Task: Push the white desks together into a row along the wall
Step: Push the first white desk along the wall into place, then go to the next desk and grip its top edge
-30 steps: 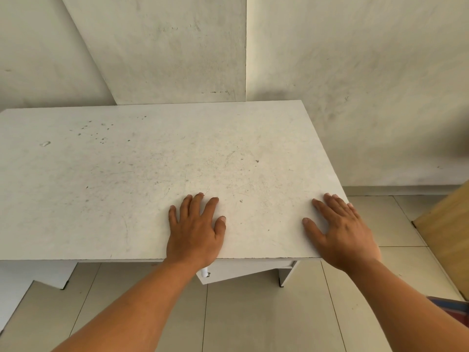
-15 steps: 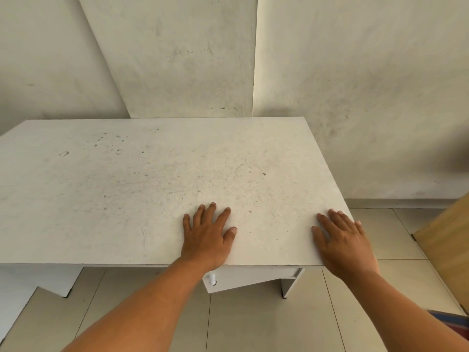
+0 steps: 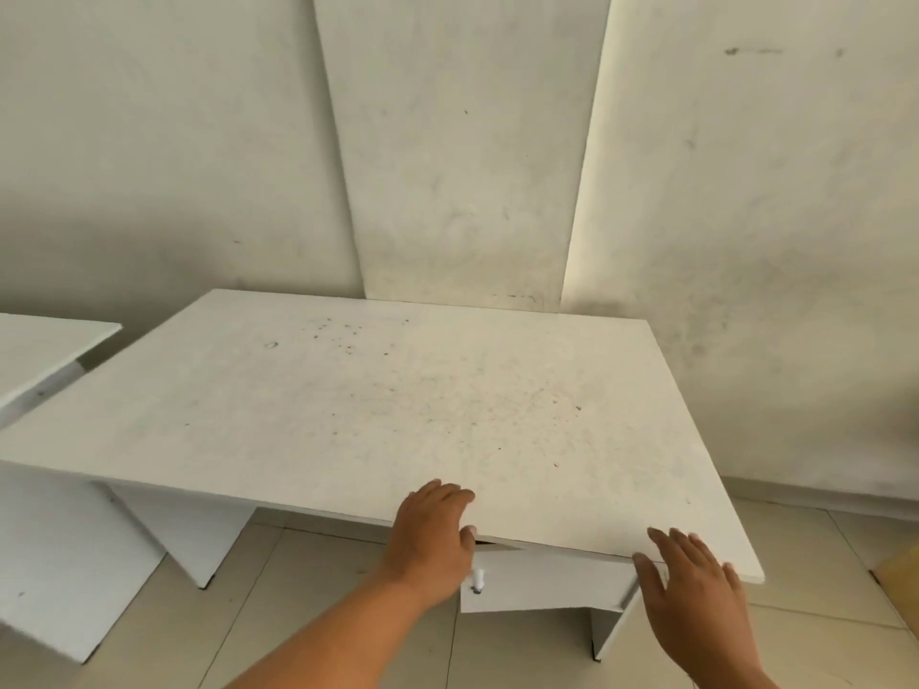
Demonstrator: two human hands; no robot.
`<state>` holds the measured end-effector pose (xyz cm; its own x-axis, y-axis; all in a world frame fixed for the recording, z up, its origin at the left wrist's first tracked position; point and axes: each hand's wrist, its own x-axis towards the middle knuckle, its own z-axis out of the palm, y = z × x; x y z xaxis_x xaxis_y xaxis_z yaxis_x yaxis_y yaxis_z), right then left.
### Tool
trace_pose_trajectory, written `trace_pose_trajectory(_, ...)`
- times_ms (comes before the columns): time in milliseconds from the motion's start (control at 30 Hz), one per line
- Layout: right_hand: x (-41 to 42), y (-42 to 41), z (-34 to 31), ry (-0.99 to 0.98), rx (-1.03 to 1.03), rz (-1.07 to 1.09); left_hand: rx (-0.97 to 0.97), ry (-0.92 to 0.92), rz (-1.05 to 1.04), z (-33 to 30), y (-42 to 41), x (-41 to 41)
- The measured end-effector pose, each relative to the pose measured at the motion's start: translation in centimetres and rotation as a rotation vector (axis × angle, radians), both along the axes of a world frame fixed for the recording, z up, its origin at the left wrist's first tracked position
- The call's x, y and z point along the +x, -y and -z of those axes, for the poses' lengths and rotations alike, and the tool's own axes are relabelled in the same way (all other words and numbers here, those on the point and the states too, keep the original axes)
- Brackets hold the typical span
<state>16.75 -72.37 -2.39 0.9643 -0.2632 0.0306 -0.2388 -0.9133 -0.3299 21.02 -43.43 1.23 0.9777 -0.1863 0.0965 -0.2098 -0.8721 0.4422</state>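
Note:
A white desk (image 3: 398, 415) stands in front of me with its far edge near the wall (image 3: 771, 216). It sits slightly askew. A second white desk (image 3: 35, 355) shows at the far left, with a narrow gap between the two tops. My left hand (image 3: 432, 534) lies on the near edge of the middle desk, fingers on top and thumb at the rim. My right hand (image 3: 696, 594) is spread at the near right corner, fingers over the edge; it is a little blurred.
A drawer front with a white knob (image 3: 478, 579) hangs under the desk between my hands. A pale board (image 3: 462, 141) leans on the wall behind the desk. A wooden piece (image 3: 902, 579) shows at the right edge. Tiled floor (image 3: 323, 614) lies below.
The view has pulled back and turned left, so the second desk now shows. Both hands have slid from flat on the top back to its near edge.

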Motion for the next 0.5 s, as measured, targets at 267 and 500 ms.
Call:
trace_pose_trajectory(267, -4.8, -7.5, -8.4, 0.253, 0.11, -0.222, -0.052, 0.129, -0.124, -7.9, -4.7, -9.2)
trace_pose_trajectory(500, -9.9, -14.5, -14.7, 0.318, 0.117, -0.403, -0.038, 0.162, -0.278, -12.1, -10.8, -18.8)
